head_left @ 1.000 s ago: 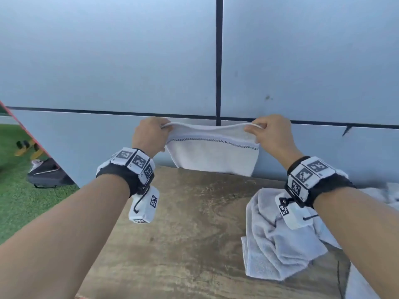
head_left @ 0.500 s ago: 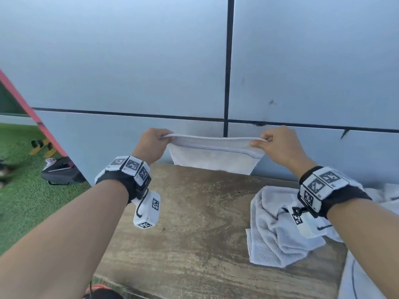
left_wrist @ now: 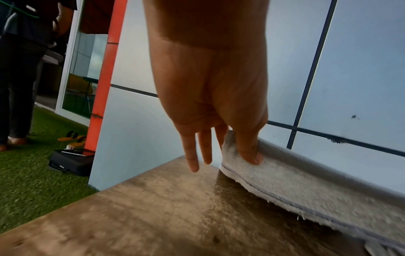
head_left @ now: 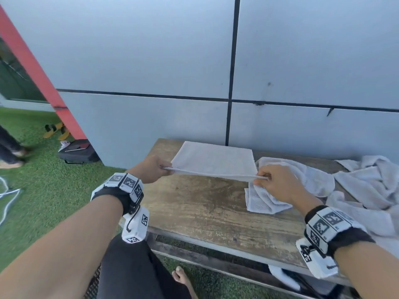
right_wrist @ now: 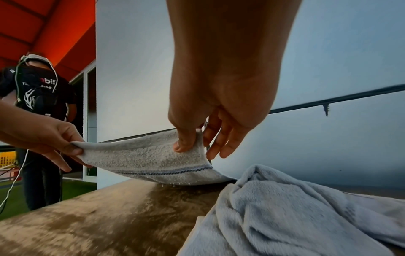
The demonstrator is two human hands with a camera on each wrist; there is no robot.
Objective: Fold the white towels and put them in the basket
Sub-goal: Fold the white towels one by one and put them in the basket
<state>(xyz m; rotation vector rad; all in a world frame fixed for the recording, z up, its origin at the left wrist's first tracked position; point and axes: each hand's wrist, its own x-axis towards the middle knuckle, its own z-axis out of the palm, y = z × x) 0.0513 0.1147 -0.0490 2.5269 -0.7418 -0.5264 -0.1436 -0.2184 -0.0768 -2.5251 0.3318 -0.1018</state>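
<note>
The left hand (head_left: 151, 169) and the right hand (head_left: 278, 183) each pinch a near corner of the white towel (head_left: 213, 160) between thumb and fingers, holding its near edge just above the wooden bench (head_left: 205, 208) while the far part lies flat beyond them. To fold well, I judge, both corners should travel together, level and taut, onto the far edge. Unfolded towels (head_left: 367, 182) lie heaped beside the right hand; no basket shows.

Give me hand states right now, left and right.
Left hand: pinching the near left corner of the folded white towel.
Right hand: pinching the towel's near right corner, thumb on top.
</note>
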